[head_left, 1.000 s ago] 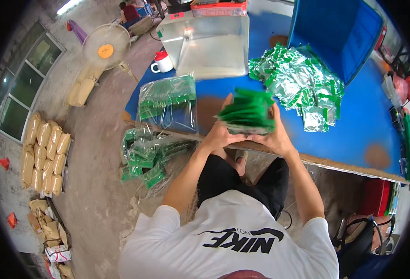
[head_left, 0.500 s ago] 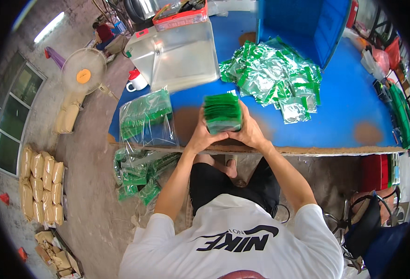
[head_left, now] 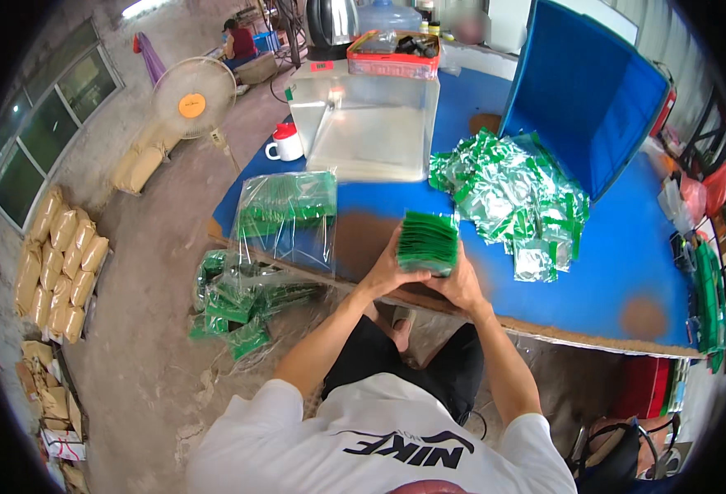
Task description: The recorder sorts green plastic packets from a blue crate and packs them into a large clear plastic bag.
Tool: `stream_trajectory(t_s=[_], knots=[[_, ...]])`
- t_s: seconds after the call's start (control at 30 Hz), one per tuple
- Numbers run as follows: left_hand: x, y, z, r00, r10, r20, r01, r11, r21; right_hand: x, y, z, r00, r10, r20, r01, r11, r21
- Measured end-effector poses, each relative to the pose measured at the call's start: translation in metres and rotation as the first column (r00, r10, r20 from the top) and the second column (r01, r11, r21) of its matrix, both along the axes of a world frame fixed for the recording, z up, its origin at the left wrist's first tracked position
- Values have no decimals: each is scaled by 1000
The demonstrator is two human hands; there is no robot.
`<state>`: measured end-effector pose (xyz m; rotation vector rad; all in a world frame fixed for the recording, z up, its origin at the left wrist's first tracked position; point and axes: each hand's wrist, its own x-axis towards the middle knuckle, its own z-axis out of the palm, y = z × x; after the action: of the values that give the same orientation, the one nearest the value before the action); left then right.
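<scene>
Between my two hands stands a neat stack of green packets point(head_left: 428, 240) with their edges turned up, over the front edge of the blue table. My left hand point(head_left: 389, 272) wraps its left side and my right hand point(head_left: 462, 285) its right side, the thumbs close together at the near end. Left of the stack lies a clear plastic bag point(head_left: 290, 216) with rows of green packets inside, its near end hanging over the table edge. To the right is a heap of loose green and silver packets point(head_left: 511, 193).
A blue plastic bin point(head_left: 589, 90) lies tipped behind the heap. At the back left stand a pale metal box point(head_left: 379, 140), a red tray point(head_left: 392, 66), a kettle point(head_left: 331, 23) and a red-lidded mug point(head_left: 285, 143). Bagged green packs point(head_left: 235, 300) sit below the table; a fan point(head_left: 191, 103) stands beyond.
The whole view has turned and tilted up, so the table appears lower and further right. Both hands still hold the stack together.
</scene>
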<state>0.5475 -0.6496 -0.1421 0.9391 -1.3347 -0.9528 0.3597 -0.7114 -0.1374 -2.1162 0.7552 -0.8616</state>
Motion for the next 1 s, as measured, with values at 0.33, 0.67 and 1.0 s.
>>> stream_trajectory(t_s=[0.33,0.67,1.0], knots=[[-7,-10,-12,989,131,62,-126,988,-86,-7,-20,-18,996,86,-29,-86,996,2],[-10,-18,-21,962,128,241,-112,990,-81,-9,-29,-32,999,-16,-45,16,1000,-6],[-14,-12,-13,999,38,7,-38,997,72,-13,-27,-37,997,-4,-72,-5,993,-119]])
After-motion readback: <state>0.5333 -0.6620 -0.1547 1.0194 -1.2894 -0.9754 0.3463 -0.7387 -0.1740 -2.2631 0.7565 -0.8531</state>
